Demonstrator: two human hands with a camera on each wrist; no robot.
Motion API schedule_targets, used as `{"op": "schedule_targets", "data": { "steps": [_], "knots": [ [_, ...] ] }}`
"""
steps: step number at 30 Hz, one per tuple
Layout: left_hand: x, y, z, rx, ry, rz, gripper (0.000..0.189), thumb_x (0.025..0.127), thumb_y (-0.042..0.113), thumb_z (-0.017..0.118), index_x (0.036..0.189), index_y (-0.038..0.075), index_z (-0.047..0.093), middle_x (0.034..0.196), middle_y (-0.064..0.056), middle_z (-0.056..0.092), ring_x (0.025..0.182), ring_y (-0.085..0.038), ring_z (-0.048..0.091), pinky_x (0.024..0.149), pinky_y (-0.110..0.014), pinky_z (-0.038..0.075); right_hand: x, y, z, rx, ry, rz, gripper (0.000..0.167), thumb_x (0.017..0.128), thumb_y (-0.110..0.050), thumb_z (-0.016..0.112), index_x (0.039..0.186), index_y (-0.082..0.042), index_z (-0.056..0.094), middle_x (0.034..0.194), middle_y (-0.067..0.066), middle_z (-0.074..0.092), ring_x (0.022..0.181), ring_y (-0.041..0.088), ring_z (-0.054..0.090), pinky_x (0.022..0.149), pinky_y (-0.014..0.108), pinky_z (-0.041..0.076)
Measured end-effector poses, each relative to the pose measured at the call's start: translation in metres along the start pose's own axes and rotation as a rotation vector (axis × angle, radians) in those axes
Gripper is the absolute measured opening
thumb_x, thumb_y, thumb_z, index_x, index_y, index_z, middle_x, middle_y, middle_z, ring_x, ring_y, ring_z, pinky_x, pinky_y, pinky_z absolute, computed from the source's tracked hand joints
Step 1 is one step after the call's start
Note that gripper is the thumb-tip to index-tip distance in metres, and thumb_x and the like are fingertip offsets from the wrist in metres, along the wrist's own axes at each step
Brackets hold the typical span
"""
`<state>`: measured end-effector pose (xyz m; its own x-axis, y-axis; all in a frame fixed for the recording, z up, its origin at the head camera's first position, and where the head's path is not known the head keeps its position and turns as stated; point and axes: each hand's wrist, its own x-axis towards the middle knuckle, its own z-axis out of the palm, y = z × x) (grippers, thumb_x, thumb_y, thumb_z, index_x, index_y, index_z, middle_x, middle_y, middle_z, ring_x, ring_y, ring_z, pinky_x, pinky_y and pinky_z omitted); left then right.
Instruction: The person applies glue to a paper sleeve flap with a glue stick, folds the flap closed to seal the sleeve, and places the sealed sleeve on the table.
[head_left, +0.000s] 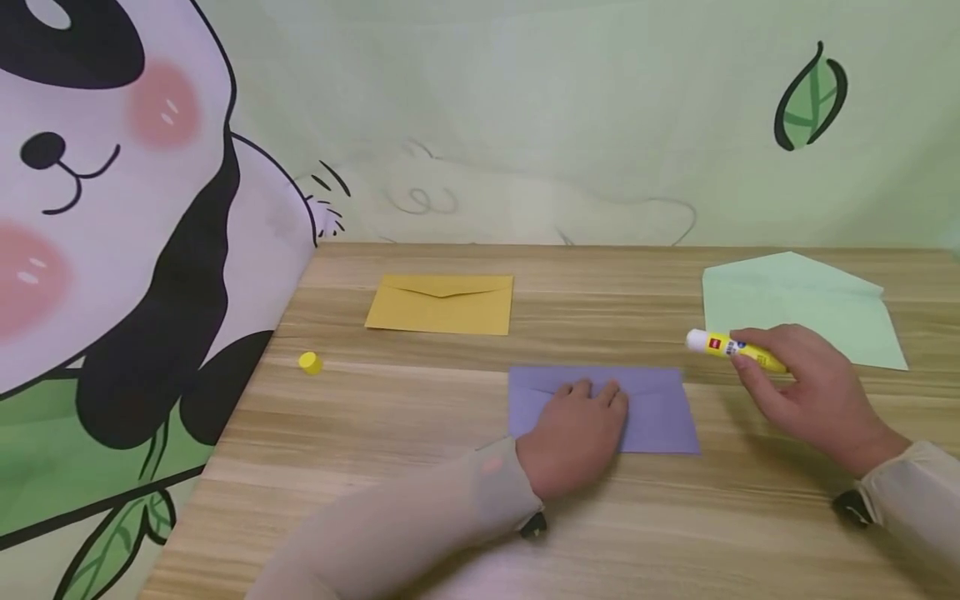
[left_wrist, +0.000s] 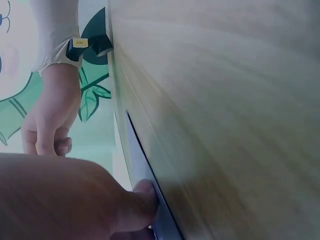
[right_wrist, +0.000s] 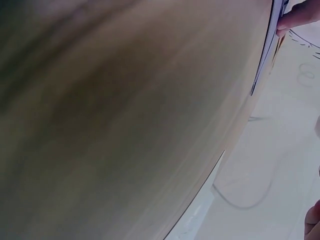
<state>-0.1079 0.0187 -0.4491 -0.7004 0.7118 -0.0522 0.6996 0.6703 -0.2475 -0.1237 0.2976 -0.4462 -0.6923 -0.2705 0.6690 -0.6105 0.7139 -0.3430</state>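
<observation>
A purple envelope lies in the middle of the wooden table, its long sides running left to right. My left hand rests on it with the fingers extended over its flap side. In the left wrist view, the thumb of that hand lies against the envelope near its edge. To the right, my right hand holds a yellow glue stick between thumb and fingers, above the table. Its white end points left, towards the space behind the purple envelope.
A yellow cap stands at the table's left side. Farther back lies a closed orange-yellow envelope. At the back right is a light green envelope with its flap unfolded, partly behind my right hand. A panda-printed cloth hangs behind the table.
</observation>
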Motion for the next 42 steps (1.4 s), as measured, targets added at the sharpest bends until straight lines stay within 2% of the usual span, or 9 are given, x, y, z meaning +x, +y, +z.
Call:
{"op": "schedule_targets", "data": {
  "steps": [3, 6, 9, 13, 16, 24, 30, 35, 42],
  "knots": [
    [-0.002, -0.002, 0.002, -0.014, -0.012, -0.022, 0.04, 0.102, 0.022, 0.047, 0.14, 0.015, 0.056, 0.133, -0.006, 0.061, 0.108, -0.025, 0.062, 0.091, -0.035, 0.054, -0.001, 0.0, -0.001, -0.011, -0.007, 0.008, 0.029, 0.082, -0.012, 0.071, 0.109, -0.003, 0.073, 0.087, 0.007, 0.071, 0.086, 0.005, 0.052, 0.084, 0.009, 0.035],
    [-0.004, -0.005, 0.003, -0.042, -0.027, -0.082, 0.04, 0.104, 0.033, 0.049, 0.142, 0.027, 0.055, 0.12, -0.007, 0.06, 0.099, -0.026, 0.059, 0.088, -0.038, 0.054, 0.0, -0.001, -0.001, -0.015, -0.002, 0.001, 0.028, 0.083, -0.012, 0.071, 0.11, -0.004, 0.073, 0.086, 0.006, 0.071, 0.085, 0.006, 0.053, 0.083, 0.01, 0.035],
    [-0.007, -0.008, 0.003, -0.082, -0.039, -0.133, 0.042, 0.104, 0.044, 0.047, 0.145, 0.034, 0.051, 0.123, -0.012, 0.059, 0.104, -0.031, 0.058, 0.091, -0.042, 0.053, 0.001, -0.001, -0.001, -0.012, -0.007, -0.002, 0.028, 0.084, -0.012, 0.071, 0.111, -0.004, 0.073, 0.087, 0.007, 0.071, 0.086, 0.007, 0.054, 0.085, 0.009, 0.035],
    [-0.011, -0.011, 0.004, -0.066, -0.032, -0.114, 0.052, 0.103, 0.051, 0.047, 0.142, 0.016, 0.053, 0.133, -0.011, 0.059, 0.115, -0.032, 0.059, 0.1, -0.041, 0.05, 0.003, -0.002, -0.003, -0.007, -0.024, 0.003, 0.03, 0.082, -0.011, 0.072, 0.111, -0.003, 0.073, 0.088, 0.008, 0.071, 0.087, 0.005, 0.053, 0.087, 0.008, 0.034],
    [-0.014, -0.015, 0.002, -0.052, -0.06, -0.118, 0.06, 0.101, 0.055, 0.047, 0.14, 0.01, 0.053, 0.135, -0.006, 0.058, 0.118, -0.03, 0.057, 0.105, -0.041, 0.044, 0.004, -0.002, -0.003, -0.004, -0.025, -0.002, 0.03, 0.083, -0.011, 0.072, 0.111, -0.003, 0.073, 0.088, 0.007, 0.071, 0.086, 0.005, 0.052, 0.086, 0.009, 0.034],
    [-0.021, -0.022, 0.008, -0.108, -0.067, -0.183, 0.062, 0.1, 0.062, 0.043, 0.15, 0.027, 0.047, 0.139, -0.019, 0.054, 0.124, -0.043, 0.054, 0.104, -0.053, 0.042, 0.005, -0.005, -0.001, -0.022, -0.02, 0.006, 0.029, 0.082, -0.011, 0.073, 0.111, -0.005, 0.073, 0.088, 0.006, 0.071, 0.086, 0.003, 0.052, 0.081, 0.015, 0.037],
    [-0.021, -0.025, 0.008, -0.114, -0.094, -0.17, 0.069, 0.1, 0.061, 0.043, 0.149, 0.014, 0.045, 0.146, -0.02, 0.051, 0.128, -0.042, 0.054, 0.108, -0.051, 0.041, 0.005, -0.007, -0.002, -0.031, -0.036, 0.012, 0.03, 0.081, -0.008, 0.073, 0.111, -0.004, 0.073, 0.089, 0.006, 0.071, 0.086, 0.004, 0.052, 0.08, 0.016, 0.038],
    [-0.019, -0.032, 0.007, -0.138, -0.103, -0.158, 0.07, 0.096, 0.063, 0.05, 0.145, 0.013, 0.05, 0.135, -0.014, 0.056, 0.117, -0.034, 0.056, 0.1, -0.046, 0.045, 0.004, -0.007, -0.001, -0.048, -0.051, 0.019, 0.031, 0.079, -0.007, 0.074, 0.11, -0.004, 0.073, 0.088, 0.006, 0.071, 0.086, 0.005, 0.052, 0.079, 0.019, 0.04],
    [-0.023, -0.037, 0.01, -0.116, -0.01, -0.119, 0.067, 0.093, 0.065, 0.056, 0.134, 0.013, 0.057, 0.117, -0.01, 0.062, 0.1, -0.03, 0.061, 0.088, -0.041, 0.051, 0.005, -0.007, -0.001, -0.033, -0.055, 0.016, 0.033, 0.079, -0.006, 0.074, 0.111, -0.004, 0.073, 0.09, 0.005, 0.072, 0.087, 0.004, 0.053, 0.081, 0.016, 0.039]
  ]
}}
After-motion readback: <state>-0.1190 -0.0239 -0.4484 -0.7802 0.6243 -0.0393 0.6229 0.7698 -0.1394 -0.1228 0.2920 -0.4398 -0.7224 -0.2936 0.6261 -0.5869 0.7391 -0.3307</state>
